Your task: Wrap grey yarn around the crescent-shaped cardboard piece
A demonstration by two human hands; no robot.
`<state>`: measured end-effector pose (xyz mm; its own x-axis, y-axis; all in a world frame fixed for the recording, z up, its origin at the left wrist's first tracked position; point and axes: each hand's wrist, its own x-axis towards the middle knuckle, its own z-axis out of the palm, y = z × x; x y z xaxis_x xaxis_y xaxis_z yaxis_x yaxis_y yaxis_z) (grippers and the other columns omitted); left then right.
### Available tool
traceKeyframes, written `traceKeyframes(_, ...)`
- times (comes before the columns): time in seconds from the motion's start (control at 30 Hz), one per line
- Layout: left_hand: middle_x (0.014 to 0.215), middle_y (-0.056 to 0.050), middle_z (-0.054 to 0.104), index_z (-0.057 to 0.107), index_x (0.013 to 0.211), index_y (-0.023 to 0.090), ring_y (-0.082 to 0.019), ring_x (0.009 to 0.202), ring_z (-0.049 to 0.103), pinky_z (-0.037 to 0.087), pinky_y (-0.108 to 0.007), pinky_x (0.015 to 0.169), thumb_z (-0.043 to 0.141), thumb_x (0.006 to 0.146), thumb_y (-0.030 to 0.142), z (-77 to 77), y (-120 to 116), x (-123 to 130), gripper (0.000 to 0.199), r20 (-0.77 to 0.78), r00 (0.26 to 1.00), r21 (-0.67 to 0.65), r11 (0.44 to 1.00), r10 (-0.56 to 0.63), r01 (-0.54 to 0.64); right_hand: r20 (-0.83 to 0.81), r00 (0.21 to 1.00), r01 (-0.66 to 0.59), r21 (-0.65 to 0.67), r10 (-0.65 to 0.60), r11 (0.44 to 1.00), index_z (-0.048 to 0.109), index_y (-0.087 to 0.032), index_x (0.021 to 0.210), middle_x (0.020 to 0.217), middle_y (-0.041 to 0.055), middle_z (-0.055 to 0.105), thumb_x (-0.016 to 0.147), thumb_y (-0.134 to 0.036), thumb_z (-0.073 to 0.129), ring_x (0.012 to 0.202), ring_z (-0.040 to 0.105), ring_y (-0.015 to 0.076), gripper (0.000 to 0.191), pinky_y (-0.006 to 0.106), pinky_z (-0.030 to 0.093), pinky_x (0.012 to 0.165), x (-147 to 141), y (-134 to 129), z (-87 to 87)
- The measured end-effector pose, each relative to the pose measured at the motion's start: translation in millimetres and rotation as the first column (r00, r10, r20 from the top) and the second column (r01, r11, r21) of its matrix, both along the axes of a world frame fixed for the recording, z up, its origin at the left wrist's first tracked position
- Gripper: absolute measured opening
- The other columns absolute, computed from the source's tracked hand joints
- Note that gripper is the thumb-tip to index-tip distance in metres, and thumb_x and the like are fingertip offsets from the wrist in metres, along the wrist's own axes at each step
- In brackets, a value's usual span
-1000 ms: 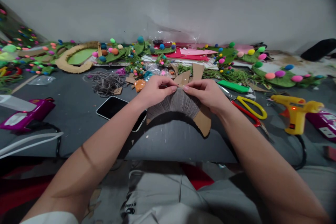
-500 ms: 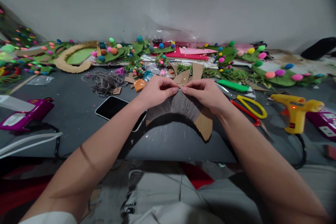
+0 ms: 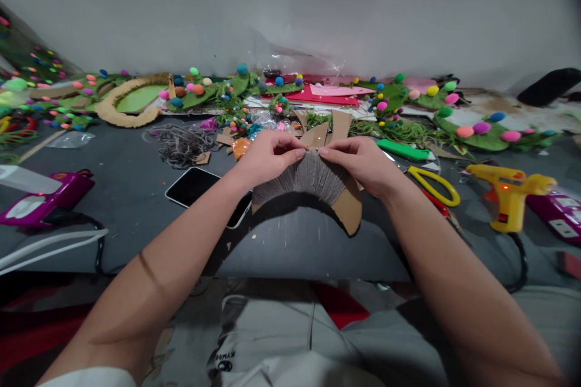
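Observation:
A curved cardboard piece (image 3: 349, 213) is mostly wrapped in grey yarn (image 3: 303, 180), with bare brown cardboard at its right end. My left hand (image 3: 272, 158) pinches its upper edge near the middle. Just to the right, my right hand (image 3: 354, 162) pinches the same edge, thumb and forefinger together. The fingertips of both hands are a short gap apart. The piece is held over the dark table, its arch opening toward me.
A phone (image 3: 194, 186) and tangled grey yarn (image 3: 179, 144) lie left. On the right are yellow-and-red-handled scissors (image 3: 434, 186), a green cutter (image 3: 403, 149) and a yellow glue gun (image 3: 509, 184) with a lit red light. Green garlands with pompoms (image 3: 490, 130) line the back.
The right end of the cardboard piece has shifted slightly left and up. My right hand has moved slightly, and its fingertips are a little farther from my left hand's.

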<state>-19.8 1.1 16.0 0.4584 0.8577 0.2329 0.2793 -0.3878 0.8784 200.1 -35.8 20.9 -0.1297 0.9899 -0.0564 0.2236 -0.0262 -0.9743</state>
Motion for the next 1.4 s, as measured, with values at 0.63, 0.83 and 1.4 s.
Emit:
traceKeyframes(0.63,0.085,-0.007,0.076,0.078,0.089,0.012,-0.014,0.073,0.065,0.05,-0.026,0.068,0.07,0.083,0.027,2.6,1.3,-0.6,0.017,0.022,0.996,0.063,0.994,0.086,-0.087,-0.052,0.997,0.058,0.004,-0.058,0.998,0.083,-0.022,0.081,0.083,0.005,0.076,0.072,-0.049,0.084,0.067,0.06,0.0159,0.029,0.029,0.046,0.06,0.1,2.2,-2.1)
traceKeyframes(0.83,0.084,-0.007,0.076,0.078,0.089,0.013,-0.014,0.073,0.065,0.05,-0.026,0.067,0.07,0.083,0.027,0.0,1.6,-1.4,0.017,0.011,0.997,0.049,0.996,0.078,-0.079,-0.03,0.998,0.054,0.059,-0.053,0.997,0.082,-0.021,0.078,0.078,0.0041,0.074,0.07,-0.046,0.085,0.066,0.059,0.0152,0.027,0.029,0.047,0.061,-2.4,2.2,-4.0)
traceKeyframes(1.4,0.085,-0.007,0.077,0.08,0.091,0.013,-0.015,0.073,0.065,0.051,-0.027,0.067,0.071,0.081,0.025,-1.0,-1.2,2.2,0.018,0.019,0.999,-0.003,0.999,0.04,-0.04,0.006,0.996,0.086,0.063,-0.086,0.994,0.084,-0.019,0.08,0.083,0.0053,0.078,0.069,-0.042,0.085,0.067,0.061,0.0164,0.025,0.029,0.046,0.061,-6.2,1.2,-7.3)
